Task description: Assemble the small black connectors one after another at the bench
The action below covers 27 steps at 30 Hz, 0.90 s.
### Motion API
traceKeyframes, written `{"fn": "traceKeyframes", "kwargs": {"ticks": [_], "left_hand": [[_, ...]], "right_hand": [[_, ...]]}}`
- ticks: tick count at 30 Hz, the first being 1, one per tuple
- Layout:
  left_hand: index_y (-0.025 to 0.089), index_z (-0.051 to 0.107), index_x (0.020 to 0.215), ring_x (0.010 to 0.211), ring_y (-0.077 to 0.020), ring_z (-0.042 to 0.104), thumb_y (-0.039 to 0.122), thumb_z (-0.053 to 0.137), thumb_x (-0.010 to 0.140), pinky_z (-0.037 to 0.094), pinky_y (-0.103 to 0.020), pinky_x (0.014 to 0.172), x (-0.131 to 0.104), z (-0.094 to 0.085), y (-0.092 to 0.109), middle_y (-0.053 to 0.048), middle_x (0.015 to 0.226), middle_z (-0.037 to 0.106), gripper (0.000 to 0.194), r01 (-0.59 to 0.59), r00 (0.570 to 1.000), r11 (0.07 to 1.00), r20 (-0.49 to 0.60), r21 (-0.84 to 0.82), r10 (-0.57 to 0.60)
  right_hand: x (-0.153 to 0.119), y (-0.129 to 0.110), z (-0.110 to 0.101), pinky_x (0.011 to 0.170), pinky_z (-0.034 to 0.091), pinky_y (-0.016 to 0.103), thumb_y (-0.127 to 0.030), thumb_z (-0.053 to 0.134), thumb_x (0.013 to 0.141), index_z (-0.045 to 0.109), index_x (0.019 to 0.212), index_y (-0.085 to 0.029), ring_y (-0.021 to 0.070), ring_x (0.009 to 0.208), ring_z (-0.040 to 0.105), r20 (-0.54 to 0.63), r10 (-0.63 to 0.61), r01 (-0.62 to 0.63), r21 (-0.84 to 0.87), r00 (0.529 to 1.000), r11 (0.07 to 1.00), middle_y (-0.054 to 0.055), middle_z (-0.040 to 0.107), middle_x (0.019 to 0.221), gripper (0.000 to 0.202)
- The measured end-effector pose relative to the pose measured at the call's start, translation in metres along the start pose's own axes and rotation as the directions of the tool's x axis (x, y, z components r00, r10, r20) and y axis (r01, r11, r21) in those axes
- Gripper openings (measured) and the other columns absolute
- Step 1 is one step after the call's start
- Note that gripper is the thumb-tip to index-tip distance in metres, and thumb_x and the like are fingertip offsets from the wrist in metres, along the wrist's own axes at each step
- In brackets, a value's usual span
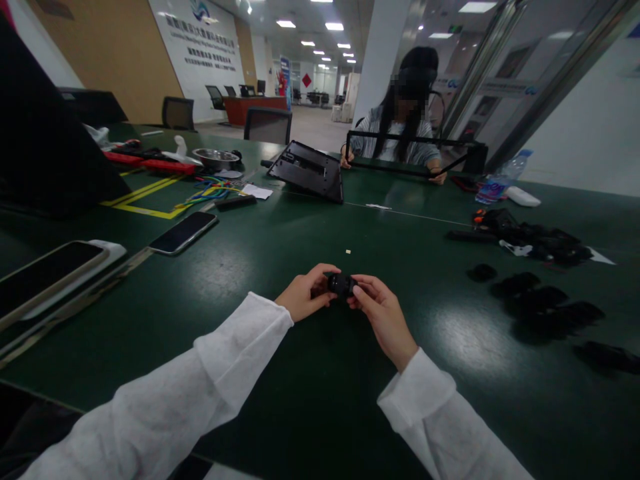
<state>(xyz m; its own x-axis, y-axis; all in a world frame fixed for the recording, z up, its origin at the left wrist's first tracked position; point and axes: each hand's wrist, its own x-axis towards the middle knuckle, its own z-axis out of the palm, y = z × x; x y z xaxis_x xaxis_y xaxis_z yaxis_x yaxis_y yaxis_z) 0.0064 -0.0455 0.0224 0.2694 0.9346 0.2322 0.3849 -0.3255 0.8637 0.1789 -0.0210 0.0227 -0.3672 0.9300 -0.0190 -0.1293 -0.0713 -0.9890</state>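
A small black cylindrical part is held just above the green table, near the middle of the view. My left hand grips its left side between thumb and fingers. On the right side my right hand pinches it with thumb and fingertips. Both hands nearly meet around the part, and its far side is hidden. Beyond them a tiny pale piece lies on the table.
Phones lie at the left, with coloured wires behind. A black panel leans farther back. Several black parts lie at the right, near a bottle. Across the table a person holds a black frame.
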Motion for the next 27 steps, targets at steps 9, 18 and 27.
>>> {"fn": "traceKeyframes", "kwargs": {"ticks": [9,18,27], "left_hand": [[0.018,0.038,0.104,0.060,-0.0112,0.058,0.025,0.055,0.074,0.046,-0.025,0.061,0.0006,0.0006,-0.0014,0.002,0.071,0.056,0.035,0.058,0.998,0.998,-0.011,0.024,-0.058],[0.014,0.051,0.079,0.061,-0.0106,0.056,0.042,0.045,0.079,0.045,-0.023,0.056,0.0043,-0.0016,-0.0078,-0.001,0.078,0.051,0.029,0.082,0.995,0.993,-0.072,0.086,-0.076],[0.017,0.044,0.110,0.069,-0.0129,0.053,0.024,0.056,0.072,0.046,-0.026,0.061,0.0030,0.0000,-0.0064,-0.005,0.096,0.050,0.040,-0.003,0.999,0.980,-0.052,0.198,0.014]], "right_hand": [[0.0008,0.0009,-0.0012,0.062,0.043,0.026,-0.028,0.058,0.070,0.055,0.090,-0.022,0.0107,0.067,0.054,0.018,-0.003,0.003,-0.009,1.000,1.000,0.001,0.057,0.085,0.022],[-0.0020,-0.0042,0.0019,0.064,0.044,0.028,-0.026,0.059,0.068,0.055,0.089,-0.021,0.0118,0.068,0.054,0.017,-0.003,0.004,-0.065,1.000,0.998,0.002,0.057,0.085,0.022],[0.0014,0.0029,-0.0017,0.062,0.043,0.026,-0.028,0.056,0.071,0.054,0.090,-0.022,0.0107,0.066,0.053,-0.018,-0.005,0.005,0.014,1.000,1.000,0.001,0.056,0.085,0.020]]}}
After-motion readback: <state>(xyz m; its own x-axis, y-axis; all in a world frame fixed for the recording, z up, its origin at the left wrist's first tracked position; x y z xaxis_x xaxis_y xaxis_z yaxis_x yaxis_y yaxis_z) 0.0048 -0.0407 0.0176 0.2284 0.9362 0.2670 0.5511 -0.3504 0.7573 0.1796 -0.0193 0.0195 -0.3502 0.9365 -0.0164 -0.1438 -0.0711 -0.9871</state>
